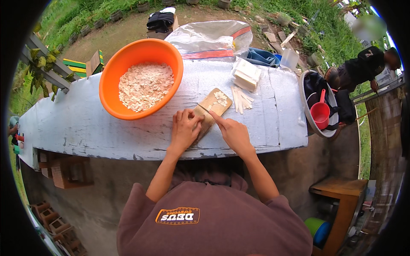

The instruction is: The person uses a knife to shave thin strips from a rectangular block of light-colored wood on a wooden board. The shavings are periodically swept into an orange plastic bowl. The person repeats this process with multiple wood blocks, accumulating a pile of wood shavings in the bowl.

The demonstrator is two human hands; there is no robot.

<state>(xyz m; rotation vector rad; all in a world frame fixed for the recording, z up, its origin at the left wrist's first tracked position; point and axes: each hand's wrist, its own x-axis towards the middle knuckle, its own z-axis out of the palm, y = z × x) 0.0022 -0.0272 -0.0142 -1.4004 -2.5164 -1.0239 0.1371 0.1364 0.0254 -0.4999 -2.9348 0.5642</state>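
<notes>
Wooden board (pixel 206 127), one, lying aslant on the pale counter (pixel 77 117) near its front edge: we judge it stiff and fairly light, best steadied by its long sides. Knife, one, its thin dark blade (pixel 203 108) lying across the board: stiff, probably sharp, to be taken by the handle only. Small cut pieces (pixel 220 98), pale, loose at the board's far end: we expect them light, easily scattered, better scooped than pinched. Strips (pixel 241 100), pale and narrow, fanned out on the counter just right of the board: likely light and breakable, to be lifted in a bundle around the middle. Stack of pale slabs (pixel 246 76), in clear plastic behind the strips: we suppose its wrapping slippery, so both sides should be gripped. Orange bowl (pixel 107 85), wide, left of the board, with a broad heap of pale flakes (pixel 146 85): probably heavy for its contents, to be held by opposite rims. Right hand (pixel 235 134): closed around the knife handle, forefinger stretched toward the blade. Left hand (pixel 183 130): fingers bent and close together over the board's left side; what lies beneath them is hidden, so we cannot tell whether they grip anything.
</notes>
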